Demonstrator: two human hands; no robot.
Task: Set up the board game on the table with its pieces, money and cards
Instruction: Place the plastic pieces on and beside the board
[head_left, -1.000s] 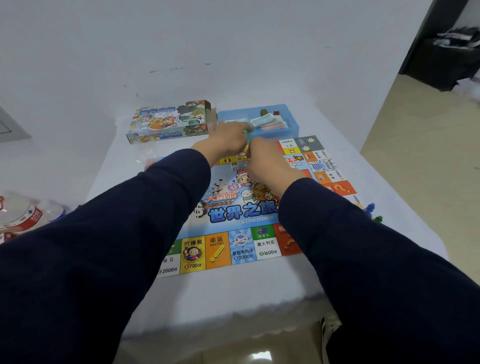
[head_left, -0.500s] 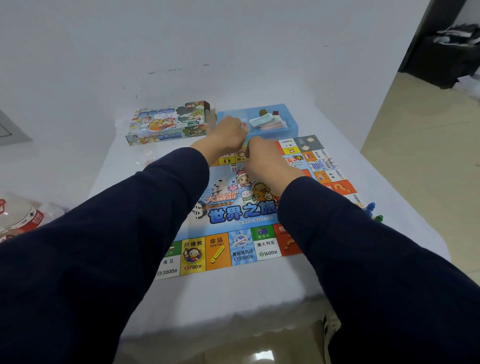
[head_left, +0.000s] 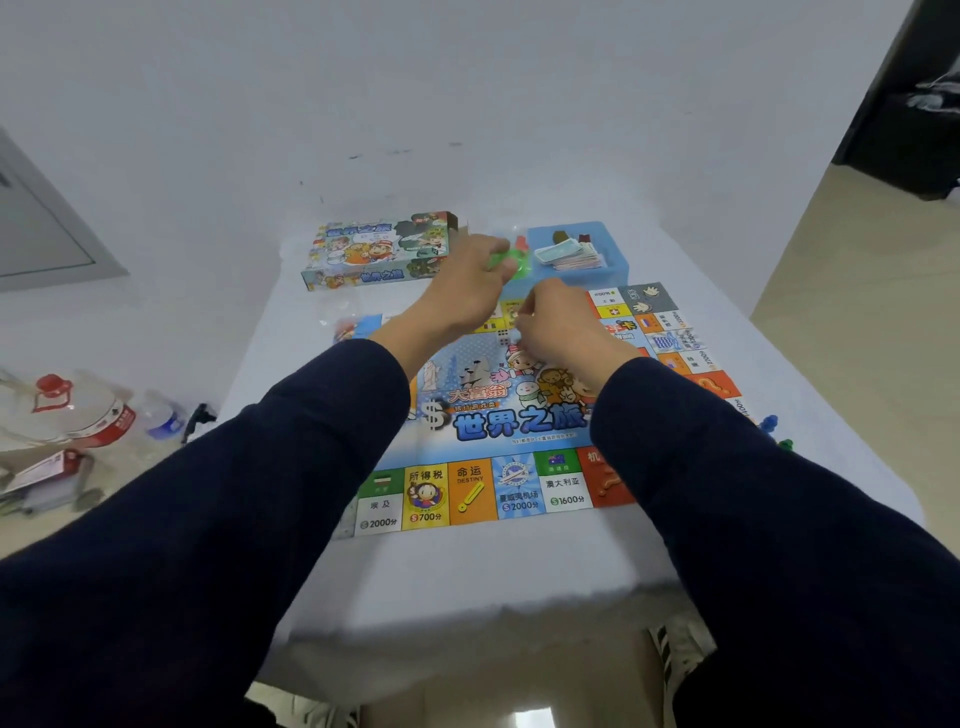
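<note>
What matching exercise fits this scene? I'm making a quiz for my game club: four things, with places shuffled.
Things:
1. game box
2. stack of money
3. dice
4. blue pawn

Places:
A. on the board
B. in the blue tray
C. off the board's right edge
D. far left of the table

Pairs: 1-D, 2-B, 3-A, 4-C

Game box (head_left: 382, 249) and blue tray (head_left: 618, 260) crowd the board's (head_left: 493, 415) far edge.
</note>
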